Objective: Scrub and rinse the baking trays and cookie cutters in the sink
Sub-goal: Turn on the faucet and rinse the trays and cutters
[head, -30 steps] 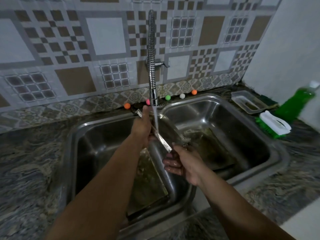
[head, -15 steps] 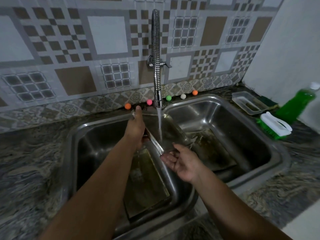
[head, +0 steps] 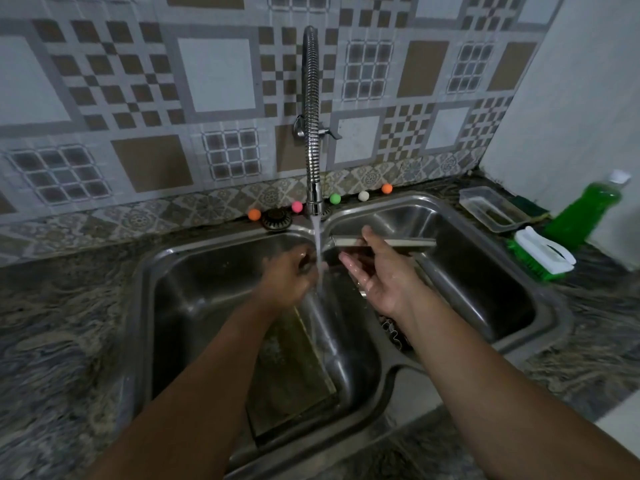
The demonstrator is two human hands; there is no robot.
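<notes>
A metal baking tray (head: 408, 242) is held edge-on over the divider and right basin of the double sink (head: 540, 327), its rim level. My left hand (head: 287, 277) is curled at the tray's left corner, right under the running water from the tap (head: 311, 133). My right hand (head: 379, 275) is wet, palm showing and fingers apart, with its thumb lying across the tray's rim. A second baking tray (head: 294, 379) leans inside the left basin. A wavy cookie cutter (head: 394, 336) lies in the right basin, partly hidden by my right wrist.
A white and green scrub brush (head: 543, 256), a green dish soap bottle (head: 585, 207) and a clear plastic box (head: 491, 209) stand on the counter at the right. Several small coloured balls (head: 334, 198) line the sink's back edge. A wall closes the right side.
The held tray has swung from a steep tilt over the divider to level over the right basin. My left hand dropped to its left corner, and my right hand rose to its rim.
</notes>
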